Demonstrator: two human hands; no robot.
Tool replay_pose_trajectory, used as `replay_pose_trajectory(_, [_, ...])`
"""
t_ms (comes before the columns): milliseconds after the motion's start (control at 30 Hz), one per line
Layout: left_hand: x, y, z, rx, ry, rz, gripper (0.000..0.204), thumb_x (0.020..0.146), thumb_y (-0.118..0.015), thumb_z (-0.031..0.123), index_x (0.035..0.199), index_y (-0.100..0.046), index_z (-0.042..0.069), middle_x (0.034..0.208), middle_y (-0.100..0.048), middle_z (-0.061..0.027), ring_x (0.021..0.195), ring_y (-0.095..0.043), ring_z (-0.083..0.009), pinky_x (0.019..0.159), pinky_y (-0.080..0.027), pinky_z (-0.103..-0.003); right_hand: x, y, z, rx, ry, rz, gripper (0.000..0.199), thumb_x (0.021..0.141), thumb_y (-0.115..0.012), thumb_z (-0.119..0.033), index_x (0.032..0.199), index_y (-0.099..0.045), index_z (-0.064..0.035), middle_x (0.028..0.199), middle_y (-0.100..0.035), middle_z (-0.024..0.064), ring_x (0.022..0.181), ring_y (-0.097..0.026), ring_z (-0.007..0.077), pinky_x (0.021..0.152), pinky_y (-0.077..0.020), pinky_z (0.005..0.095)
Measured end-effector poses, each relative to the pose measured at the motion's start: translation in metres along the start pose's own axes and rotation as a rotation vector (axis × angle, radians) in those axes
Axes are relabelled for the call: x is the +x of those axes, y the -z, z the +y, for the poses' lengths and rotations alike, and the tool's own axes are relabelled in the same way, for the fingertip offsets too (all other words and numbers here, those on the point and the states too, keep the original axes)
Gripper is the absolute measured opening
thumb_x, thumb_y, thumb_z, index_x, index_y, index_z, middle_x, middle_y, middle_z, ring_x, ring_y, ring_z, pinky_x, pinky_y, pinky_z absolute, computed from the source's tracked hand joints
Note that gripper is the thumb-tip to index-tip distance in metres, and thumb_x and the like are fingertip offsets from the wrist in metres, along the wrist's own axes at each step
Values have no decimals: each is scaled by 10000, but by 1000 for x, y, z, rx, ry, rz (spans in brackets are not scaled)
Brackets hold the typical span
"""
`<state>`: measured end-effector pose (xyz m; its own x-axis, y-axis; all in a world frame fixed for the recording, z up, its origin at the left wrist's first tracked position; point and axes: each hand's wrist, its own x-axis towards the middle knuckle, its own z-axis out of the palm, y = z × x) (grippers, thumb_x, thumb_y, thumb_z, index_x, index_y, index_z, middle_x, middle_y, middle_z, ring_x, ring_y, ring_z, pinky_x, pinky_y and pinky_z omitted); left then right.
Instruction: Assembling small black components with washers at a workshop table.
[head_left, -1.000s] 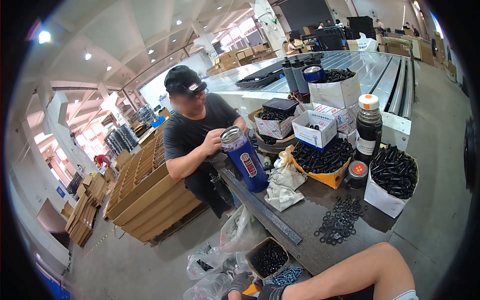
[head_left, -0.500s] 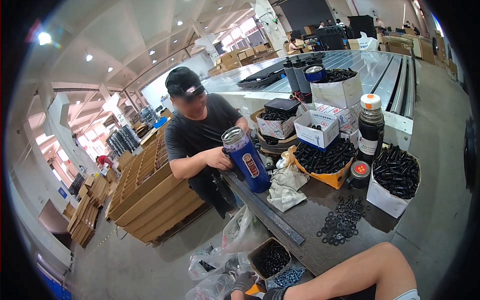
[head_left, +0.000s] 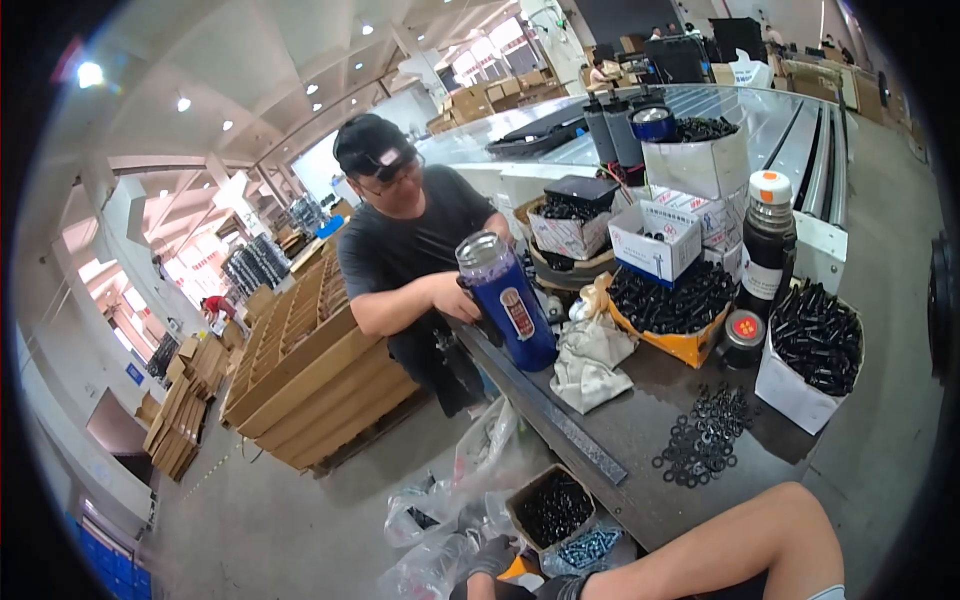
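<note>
Both of my hands wear dark gloves at the lower edge. My left hand [head_left: 492, 558] is beside an orange-yellow piece [head_left: 520, 570], with its fingers partly hidden. My right hand [head_left: 563, 587] is mostly cut off by the frame, and my bare forearm reaches to it from the right. Just beyond them stands an open box of small black parts [head_left: 552, 508]. Next to it lies a clear bag of bluish screws [head_left: 584, 548]. Clear plastic bags [head_left: 425, 515] lie to the left of my hands. What my hands hold, if anything, cannot be made out.
A dark workbench [head_left: 640, 500] bears black washers [head_left: 700, 440], boxes of black parts [head_left: 812, 345], a white cloth [head_left: 590, 365], a black flask [head_left: 765, 250] and a blue bottle [head_left: 515, 315]. Across it, a co-worker [head_left: 420, 240] in a dark shirt touches the bottle. Stacked cardboard trays [head_left: 310, 410] stand left.
The view has shifted slightly, so the bench and its things sit a little further right. My hands remain low near the box and bags. The co-worker's hand stays at the blue bottle.
</note>
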<state>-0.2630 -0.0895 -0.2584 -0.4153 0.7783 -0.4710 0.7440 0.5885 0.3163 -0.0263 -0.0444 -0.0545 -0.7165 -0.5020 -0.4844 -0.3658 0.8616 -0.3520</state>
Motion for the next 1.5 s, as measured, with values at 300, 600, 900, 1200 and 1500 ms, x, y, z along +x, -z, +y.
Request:
replay_pose_trajectory(300, [4, -19, -9, -158, -53, -37, 319, 894, -656, 142, 1156, -636, -38, 893, -722, -160, 729, -689, -214, 624, -535, -345, -34, 16, -15, 50, -22, 88, 255, 779, -656, -246, 982, -774, -147, 1026, -734, 66, 953, -684, 260, 784, -540, 434])
replay_pose_trajectory(600, [10, -26, -23, -172, 54, -70, 366, 891, -643, 343, 1170, -695, 111, 926, -725, -173, 792, -702, -266, 755, -537, -375, -30, 18, -2, 12, 55, 79, 289, 792, -597, -253, 998, -766, -141, 1042, -731, 74, 1025, -669, 264, 874, -516, 413])
replay_pose_trajectory(900, [6, -25, -25, -187, 21, -20, 376, 882, -653, 343, 1171, -694, 106, 974, -722, -191, 891, -698, -304, 825, -525, -382, -35, 25, -8, 14, 57, 47, 283, 808, -591, -250, 1005, -765, -145, 1048, -730, 66, 1048, -662, 259, 873, -522, 419])
replay_pose_trajectory(1200, [-3, -5, 3, -249, 48, -123, 402, 861, -689, 293, 1188, -665, 60, 856, -727, -126, 714, -687, -213, 674, -540, -351, -30, 17, -2, 24, 68, 58, 280, 815, -601, -240, 1022, -763, -142, 1055, -729, 77, 990, -684, 263, 828, -538, 411])
replay_pose_trajectory(1500, [-18, 4, 7, 87, -49, -31, 361, 888, -644, 325, 1137, -702, 70, 1063, -702, -203, 980, -676, -358, 856, -518, -404, -30, 14, -7, -23, 3, 109, 235, 799, -602, -286, 891, -790, -181, 943, -751, 41, 943, -695, 233, 821, -514, 404])
